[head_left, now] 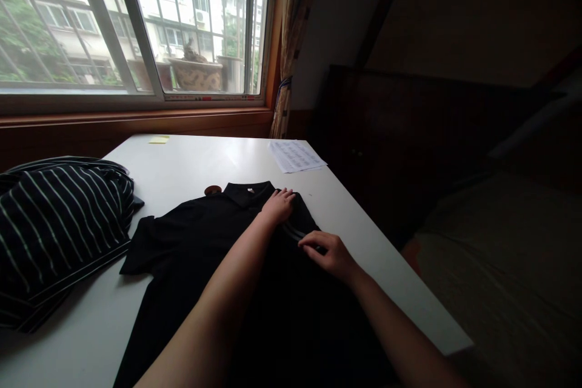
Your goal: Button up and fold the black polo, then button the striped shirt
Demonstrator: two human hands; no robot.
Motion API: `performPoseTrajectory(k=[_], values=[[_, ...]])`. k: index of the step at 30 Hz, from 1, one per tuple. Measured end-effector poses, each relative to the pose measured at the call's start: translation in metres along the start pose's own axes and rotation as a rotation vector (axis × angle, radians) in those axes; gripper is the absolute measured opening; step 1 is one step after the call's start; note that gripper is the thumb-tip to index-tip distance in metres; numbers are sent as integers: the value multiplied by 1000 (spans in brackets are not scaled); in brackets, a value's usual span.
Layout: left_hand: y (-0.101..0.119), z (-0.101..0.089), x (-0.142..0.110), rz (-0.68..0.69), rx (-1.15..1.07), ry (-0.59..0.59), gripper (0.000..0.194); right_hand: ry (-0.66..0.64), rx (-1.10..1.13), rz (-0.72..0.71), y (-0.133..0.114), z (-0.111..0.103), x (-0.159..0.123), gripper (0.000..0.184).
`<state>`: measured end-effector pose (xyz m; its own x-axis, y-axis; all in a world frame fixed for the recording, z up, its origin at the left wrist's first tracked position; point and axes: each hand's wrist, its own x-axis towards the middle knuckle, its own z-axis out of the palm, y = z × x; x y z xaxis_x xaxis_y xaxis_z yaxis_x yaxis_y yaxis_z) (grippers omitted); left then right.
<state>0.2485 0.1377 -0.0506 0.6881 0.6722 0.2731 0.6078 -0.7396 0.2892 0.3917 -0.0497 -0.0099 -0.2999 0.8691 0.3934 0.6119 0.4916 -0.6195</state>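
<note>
A black short-sleeved collared shirt [195, 248] is spread over the white table, its collar pointing toward the window. My left hand [279, 205] lies on the shirt's shoulder beside the collar, with fingers stretched out flat. Lower and to the right, my right hand [330, 253] has thumb and fingers pinched together on the shirt's cloth at its right side. Between the two hands runs a pair of grey stripes [293, 231], close to the right fingertips. The shirt's lower part is dark and partly covered by my forearms.
On the white table [359, 236], a black bundle of cloth with white stripes [63, 224] sits at the left. A small round brown object [213, 190] lies beside the collar. Printed sheets [297, 156] and a yellow note [159, 140] are at the far edge, below the window.
</note>
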Motion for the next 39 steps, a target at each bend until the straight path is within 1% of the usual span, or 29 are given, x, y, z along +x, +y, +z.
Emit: performPoseTrajectory(k=[2, 6, 8, 10, 12, 13, 15, 17, 20, 23, 28, 32, 36, 39], values=[[-4, -4, 2, -29, -35, 49, 42, 113, 16, 72, 5, -5, -1, 17], [-4, -16, -3, -69, -81, 156, 46, 360, -46, 214, 26, -17, -5, 22], [2, -21, -11, -15, -90, 188, 49, 429, -103, 233, 37, -21, -6, 24], [10, -22, -20, 131, -74, 165, 50, 434, -186, 201, 45, -22, -7, 25], [16, -20, -27, 267, -27, 74, 48, 367, -288, 141, 48, -20, -6, 28], [18, -17, -29, 292, 3, 18, 48, 312, -335, 109, 49, -18, -6, 30], [19, -12, -30, 248, 58, -66, 51, 173, -416, 56, 50, -12, -6, 34], [16, -7, -29, 170, 94, -94, 55, 28, -485, 40, 50, -7, -7, 39], [9, -5, -25, 105, 116, -92, 55, -128, -571, 104, 50, -2, -11, 49], [5, -7, -22, 82, 122, -85, 55, -219, -605, 196, 47, -2, -14, 55], [7, -8, -24, 66, 131, -82, 56, -331, -635, 325, 38, -3, -12, 65], [8, -8, -25, 50, 124, -81, 56, -381, -627, 388, 32, -4, -13, 70], [4, -13, -27, 56, 92, -94, 56, -388, -610, 392, 25, -7, -27, 72], [2, -22, -32, 96, 53, -131, 55, -371, -600, 369, 17, -10, -41, 69]])
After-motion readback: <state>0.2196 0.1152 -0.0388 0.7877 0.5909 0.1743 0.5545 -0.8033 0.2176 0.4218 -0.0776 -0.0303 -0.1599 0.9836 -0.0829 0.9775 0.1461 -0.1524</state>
